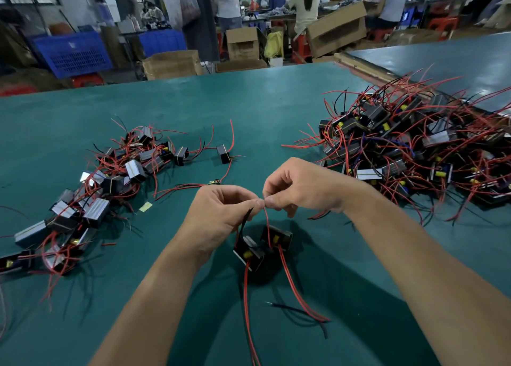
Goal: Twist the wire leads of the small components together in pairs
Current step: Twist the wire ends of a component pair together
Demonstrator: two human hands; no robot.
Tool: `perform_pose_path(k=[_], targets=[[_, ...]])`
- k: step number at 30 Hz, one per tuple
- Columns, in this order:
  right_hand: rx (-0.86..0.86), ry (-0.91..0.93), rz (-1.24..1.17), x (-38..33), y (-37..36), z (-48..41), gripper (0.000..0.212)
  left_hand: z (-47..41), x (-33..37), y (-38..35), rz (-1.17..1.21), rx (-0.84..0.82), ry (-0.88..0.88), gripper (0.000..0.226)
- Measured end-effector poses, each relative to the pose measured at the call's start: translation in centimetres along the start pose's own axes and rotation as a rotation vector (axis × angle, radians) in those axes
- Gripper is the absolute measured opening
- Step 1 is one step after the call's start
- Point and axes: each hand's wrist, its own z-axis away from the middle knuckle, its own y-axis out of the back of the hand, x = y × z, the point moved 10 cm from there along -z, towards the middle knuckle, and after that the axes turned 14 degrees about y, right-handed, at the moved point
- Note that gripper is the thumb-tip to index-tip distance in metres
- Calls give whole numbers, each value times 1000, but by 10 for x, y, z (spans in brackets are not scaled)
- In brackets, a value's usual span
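Observation:
Two small black components with yellow cores hang below my hands over the green table point(249, 111): the left component point(248, 253) and the right component point(277, 237). A black lead and a red lead point(267, 221) rise from them to my fingertips. My left hand point(221, 210) pinches the lead ends between thumb and forefinger. My right hand point(301, 185) pinches the same spot from the right, fingertips touching the left hand's. Long red leads point(293, 285) trail down from both components toward me.
A pile of components with red and black wires point(110, 180) lies to the left. A larger tangled pile point(414, 149) lies to the right. A loose black wire point(304, 313) rests on the table near me. People work beyond the table's far edge among cardboard boxes and blue crates.

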Motion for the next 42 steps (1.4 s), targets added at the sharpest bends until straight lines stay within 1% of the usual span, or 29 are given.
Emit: perform_pose_path(k=[2, 5, 7, 11, 13, 17, 20, 22, 26, 28, 30, 34, 36, 39, 40, 42], targets=[[-15, -27, -64, 2, -4, 1, 28, 2, 4, -1, -6, 4, -26, 21], [27, -9, -69, 0, -5, -1, 25, -1, -2, 6, 38, 61, 29, 26], [91, 24, -40, -2, -2, -4, 22, -4, -9, 8, 87, 58, 86, 24], [293, 78, 26, -3, 18, -6, 19, -8, -20, 6, 111, 28, 178, 25], [311, 60, 25, 0, 22, -6, 20, -9, -24, 7, 115, 40, 204, 23], [230, 5, 36, 2, 14, -5, 28, -9, -24, 5, 130, 24, 214, 30], [174, -6, 16, 2, 5, -6, 32, -10, -24, 9, 171, 44, 226, 38], [148, 3, 10, 1, 2, -5, 28, -11, -25, 11, 193, 48, 235, 48], [19, 24, 93, -1, -11, -4, 11, -12, -29, 18, 235, 89, 260, 53], [-9, 19, 180, 1, -13, -4, 12, -12, -30, 21, 251, 112, 262, 49], [4, 6, 244, 4, -11, -5, 16, -13, -30, 24, 249, 141, 249, 43], [26, 6, 250, 5, -6, -4, 20, -13, -30, 29, 200, 199, 219, 40], [1, 9, 239, 2, -8, -3, 15, -14, -30, 29, 214, 203, 216, 38], [-54, 26, 258, -6, -14, -1, 6, -15, -30, 30, 247, 210, 210, 26], [-72, 32, 296, -8, -16, -1, 8, -16, -29, 31, 262, 207, 205, 23], [-89, 24, 411, -12, -19, 0, 23, -16, -29, 31, 289, 198, 198, 20]])
